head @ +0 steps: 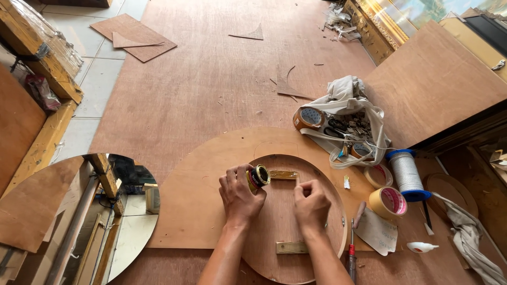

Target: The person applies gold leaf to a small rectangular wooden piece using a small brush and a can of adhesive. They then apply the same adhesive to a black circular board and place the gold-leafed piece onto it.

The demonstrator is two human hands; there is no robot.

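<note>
My left hand [238, 193] grips a small roll of tape [259, 177] with a dark core and yellow edge, held upright over a round wooden disc [280, 221]. My right hand [310, 203] presses its fingertips on the disc beside a yellowish strip of tape [283, 174] that runs out from the roll along the disc's far edge. A second short yellowish strip [291, 247] lies on the near part of the disc. The disc rests on a larger rounded plywood panel [190, 206].
A round mirror [113, 221] lies at the left. To the right are a cloth bag with tools [348, 121], brown tape rolls [309, 118], a masking tape roll [388, 202], a blue spool of wire [406, 174], a screwdriver [351, 253] and a glue bottle [421, 246]. Plywood sheets cover the floor.
</note>
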